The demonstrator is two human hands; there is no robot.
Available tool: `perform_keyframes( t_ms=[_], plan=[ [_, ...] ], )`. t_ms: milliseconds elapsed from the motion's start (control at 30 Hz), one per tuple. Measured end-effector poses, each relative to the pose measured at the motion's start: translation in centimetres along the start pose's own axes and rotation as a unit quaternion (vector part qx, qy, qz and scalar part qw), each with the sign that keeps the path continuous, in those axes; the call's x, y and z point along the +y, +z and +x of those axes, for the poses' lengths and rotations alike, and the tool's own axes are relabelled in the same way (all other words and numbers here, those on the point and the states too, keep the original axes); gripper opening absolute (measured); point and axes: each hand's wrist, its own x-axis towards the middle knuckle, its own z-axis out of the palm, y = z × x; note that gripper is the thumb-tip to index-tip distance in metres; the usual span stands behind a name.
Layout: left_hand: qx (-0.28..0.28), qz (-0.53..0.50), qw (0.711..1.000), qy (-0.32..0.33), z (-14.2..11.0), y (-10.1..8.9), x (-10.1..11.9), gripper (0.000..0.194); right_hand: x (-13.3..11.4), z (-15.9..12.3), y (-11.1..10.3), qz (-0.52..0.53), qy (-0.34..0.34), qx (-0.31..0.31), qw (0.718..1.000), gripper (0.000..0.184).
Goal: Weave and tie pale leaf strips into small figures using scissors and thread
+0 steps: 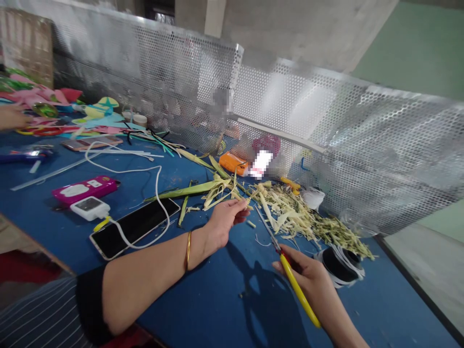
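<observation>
My left hand (225, 220) reaches across the blue table (203, 299), its fingers pinched on the end of pale green leaf strips (213, 188) that fan out toward the back. My right hand (308, 278) is closed around yellow-handled scissors (286, 266), whose blades point up and left toward the strips. A heap of cut leaf scraps (308, 217) lies just beyond both hands. A black roll of tape (340, 266) sits right of my right hand.
A smartphone (134, 227) on a white cable, a white charger (90, 208) and a pink device (85, 188) lie at left. Colourful paper crafts (54, 106) and another person's hand (12, 117) are far left. A perforated metal screen (326, 125) walls the table's back.
</observation>
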Motion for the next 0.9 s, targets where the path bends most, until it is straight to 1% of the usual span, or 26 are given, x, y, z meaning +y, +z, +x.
perform_keyframes(
  t_ms=[100, 233, 333, 467, 533, 800, 900],
  plan=[
    [0.001, 0.04, 0.999, 0.017, 0.22, -0.22, 0.21, 0.013, 0.41, 0.28, -0.42, 0.047, -0.004, 0.026, 0.999, 0.053],
    [-0.019, 0.088, 0.996, 0.02, 0.18, -0.35, 0.39, 0.018, 0.01, 0.33, -0.69, 0.071, -0.025, 0.013, 0.997, 0.052],
    [-0.048, 0.118, 0.992, 0.023, -0.01, -0.28, 0.55, 0.021, -0.28, 0.25, -0.55, 0.067, -0.041, 0.011, 0.997, 0.052],
    [-0.093, 0.15, 0.983, 0.044, 0.01, -0.28, 0.76, 0.02, -0.09, 0.18, -0.44, 0.03, -0.022, -0.005, 0.999, 0.054],
    [-0.105, 0.155, 0.981, 0.048, 0.12, -0.32, 0.78, 0.021, 0.11, 0.17, -0.46, 0.022, -0.013, -0.007, 1.0, 0.056],
    [-0.105, 0.149, 0.982, 0.051, 0.03, -0.19, 0.76, 0.02, 0.35, 0.02, -0.6, 0.021, 0.0, -0.039, 0.999, 0.056],
    [-0.102, 0.151, 0.982, 0.047, -0.03, -0.2, 0.83, 0.019, 0.42, -0.05, -0.58, 0.015, 0.005, -0.033, 0.999, 0.057]
  ],
)
